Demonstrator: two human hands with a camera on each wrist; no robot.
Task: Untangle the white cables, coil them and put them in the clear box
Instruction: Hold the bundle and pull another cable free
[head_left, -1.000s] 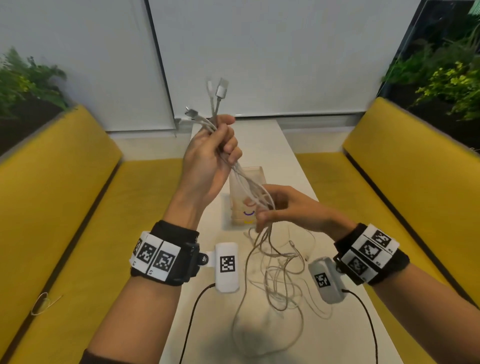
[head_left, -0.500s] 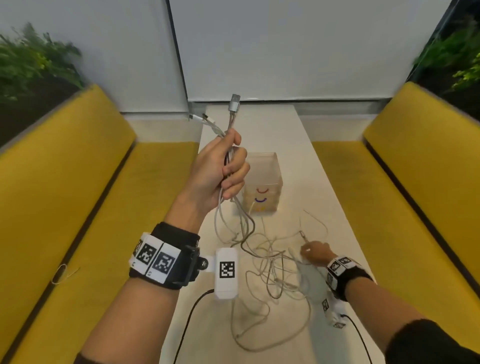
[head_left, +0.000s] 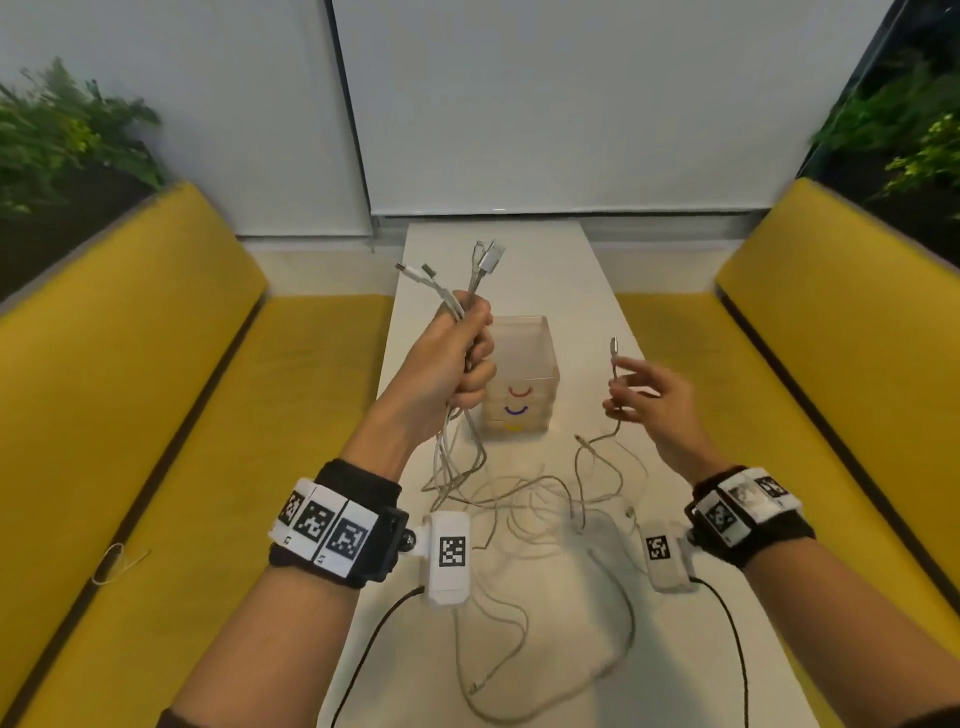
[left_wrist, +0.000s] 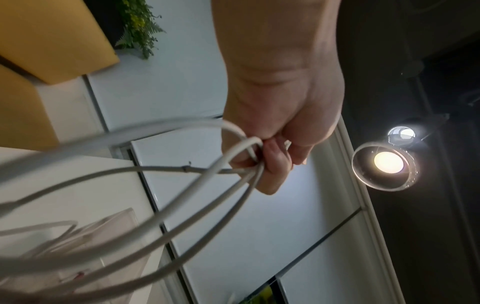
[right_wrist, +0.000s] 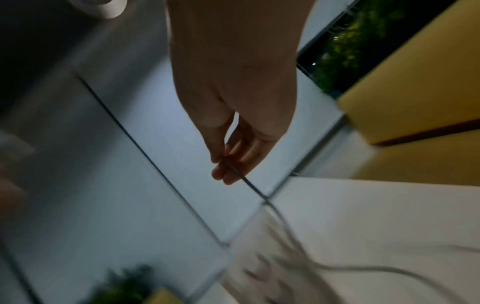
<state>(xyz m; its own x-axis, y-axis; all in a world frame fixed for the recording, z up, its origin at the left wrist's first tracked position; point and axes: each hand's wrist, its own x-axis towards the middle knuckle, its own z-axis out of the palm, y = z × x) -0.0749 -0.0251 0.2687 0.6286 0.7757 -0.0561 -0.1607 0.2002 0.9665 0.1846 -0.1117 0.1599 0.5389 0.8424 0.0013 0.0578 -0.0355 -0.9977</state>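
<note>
My left hand (head_left: 457, 358) is raised over the table and grips a bundle of white cables (head_left: 457, 291), whose plug ends stick up above the fist. In the left wrist view the curled fingers (left_wrist: 275, 162) close round several strands (left_wrist: 197, 185). My right hand (head_left: 641, 392) is lifted to the right of the clear box (head_left: 522, 379) and pinches one thin cable end (head_left: 614, 358) between thumb and fingertips; its plug points up. The rest of the cables lie in a loose tangle (head_left: 540, 509) on the white table, in front of the box.
The narrow white table (head_left: 571, 270) runs between two yellow benches (head_left: 156, 415) (head_left: 831, 364). Plants stand behind both benches. A thin loop of wire (head_left: 111, 564) lies on the left bench. Black leads run from both wrist cameras.
My right hand dropped to the tangle on the table, then rose to the right of the box with one cable end pinched. The left hand kept its grip on the bundle.
</note>
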